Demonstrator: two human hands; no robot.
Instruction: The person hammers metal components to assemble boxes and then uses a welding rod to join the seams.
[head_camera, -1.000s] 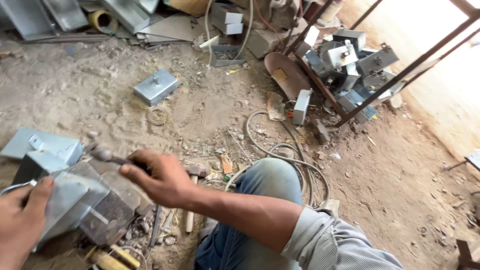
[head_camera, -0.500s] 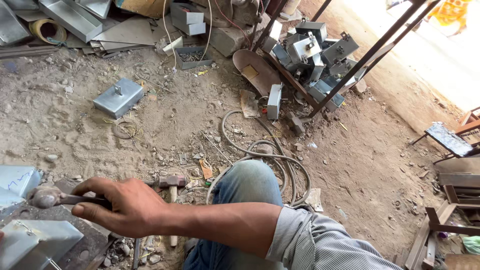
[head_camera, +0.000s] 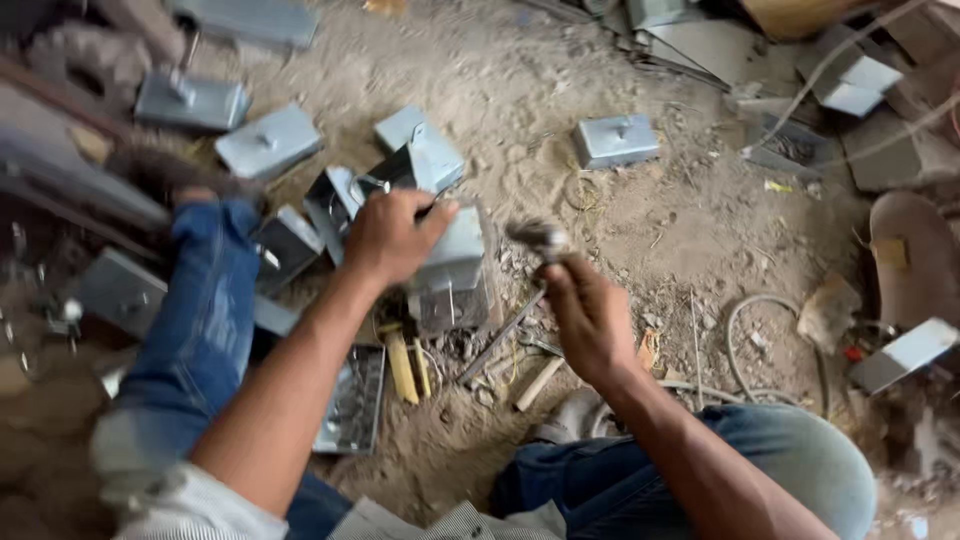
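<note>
Hammering looks underway mid-frame: left hand (head_camera: 392, 238) grips the metal box (head_camera: 452, 262), right hand (head_camera: 588, 318) clenches the raised hammer (head_camera: 538, 238), needing a square blow.

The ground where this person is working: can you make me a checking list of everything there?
Surface: sandy dirt ground, gritty.
Job's things: metal box under the left hand; hammer raised in the right hand.
Clutter: more grey metal boxes, wooden sticks, a metal rod.
Grips: left pressing on the box, right closed round the hammer handle.
Cables: pale hose looping at right.
Surroundings: scrap sheet pieces at the top.
</note>
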